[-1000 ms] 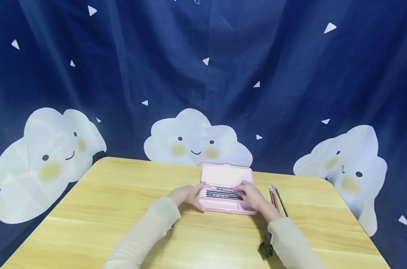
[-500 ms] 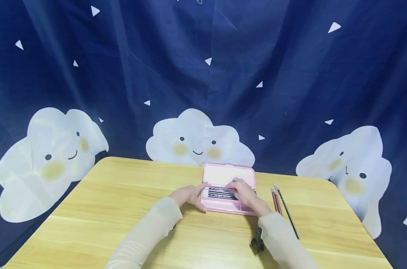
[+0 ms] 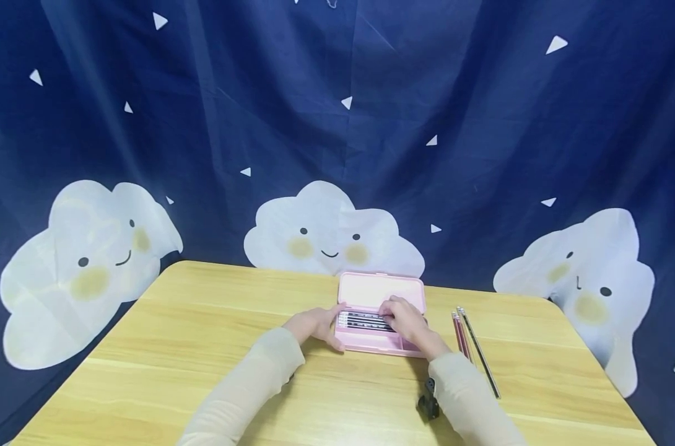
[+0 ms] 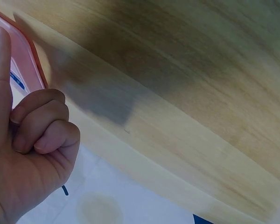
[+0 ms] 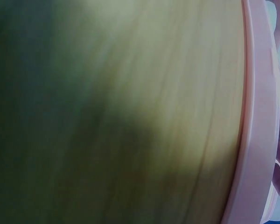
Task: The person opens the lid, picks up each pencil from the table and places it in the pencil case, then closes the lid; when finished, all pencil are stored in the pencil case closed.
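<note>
A pink pencil case (image 3: 371, 341) lies with its lid (image 3: 381, 291) raised at the back of the table. Inside, a row of dark pencils (image 3: 362, 321) with pale ends lies lengthwise in the back compartment. My left hand (image 3: 317, 323) grips the case's left end, thumb at the front corner and a finger at the back one. In the left wrist view its other fingers (image 4: 49, 114) curl beside the case. My right hand (image 3: 404, 319) reaches over the right half with bent fingertips down at the pencils, hiding their right ends. I cannot tell whether it pinches one.
To the right of the case lie reddish pencils (image 3: 460, 334) and a dark pencil (image 3: 479, 353) on the wooden table (image 3: 204, 347). A small black device (image 3: 428, 402) hangs under the right sleeve. A blue curtain (image 3: 293, 93) with clouds stands behind the table.
My right hand has moved left along the pencils, then slightly back right. My left hand stays on the case's left end. The view has shifted slightly.
</note>
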`<control>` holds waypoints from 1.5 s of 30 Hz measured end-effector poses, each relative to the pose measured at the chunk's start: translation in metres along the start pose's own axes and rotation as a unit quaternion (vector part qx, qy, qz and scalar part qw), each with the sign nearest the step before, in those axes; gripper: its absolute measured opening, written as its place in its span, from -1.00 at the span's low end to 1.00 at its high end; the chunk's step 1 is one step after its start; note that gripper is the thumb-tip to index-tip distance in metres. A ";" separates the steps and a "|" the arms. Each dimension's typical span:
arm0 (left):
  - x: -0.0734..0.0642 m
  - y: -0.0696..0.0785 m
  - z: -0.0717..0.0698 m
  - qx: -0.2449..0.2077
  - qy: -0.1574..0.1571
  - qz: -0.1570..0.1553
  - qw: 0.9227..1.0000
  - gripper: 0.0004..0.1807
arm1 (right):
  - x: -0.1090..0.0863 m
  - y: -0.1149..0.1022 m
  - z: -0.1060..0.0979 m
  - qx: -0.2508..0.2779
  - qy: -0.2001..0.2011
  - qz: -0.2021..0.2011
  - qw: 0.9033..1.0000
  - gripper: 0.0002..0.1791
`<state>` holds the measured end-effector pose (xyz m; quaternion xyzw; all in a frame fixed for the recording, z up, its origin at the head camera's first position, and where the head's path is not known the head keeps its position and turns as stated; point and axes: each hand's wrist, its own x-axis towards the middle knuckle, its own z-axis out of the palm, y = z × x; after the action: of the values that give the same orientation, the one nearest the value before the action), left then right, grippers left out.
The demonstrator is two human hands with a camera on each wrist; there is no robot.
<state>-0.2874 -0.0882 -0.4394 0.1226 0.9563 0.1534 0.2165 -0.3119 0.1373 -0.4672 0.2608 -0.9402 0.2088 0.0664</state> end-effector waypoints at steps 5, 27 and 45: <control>0.000 0.002 0.001 0.001 0.001 0.004 1.000 0.14 | -0.003 0.006 -0.002 0.023 0.011 -0.008 1.000 -0.83; -0.003 0.002 -0.001 0.011 0.004 0.014 1.000 0.13 | -0.045 0.035 -0.043 0.027 0.028 -0.020 0.999 -0.94; -0.002 0.002 0.000 0.004 0.002 0.011 1.000 0.13 | -0.089 0.068 -0.067 -0.021 0.068 -0.017 0.997 -0.89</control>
<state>-0.2855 -0.0868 -0.4376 0.1338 0.9560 0.1518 0.2122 -0.2702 0.2595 -0.4515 0.2604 -0.9332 0.2049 0.1392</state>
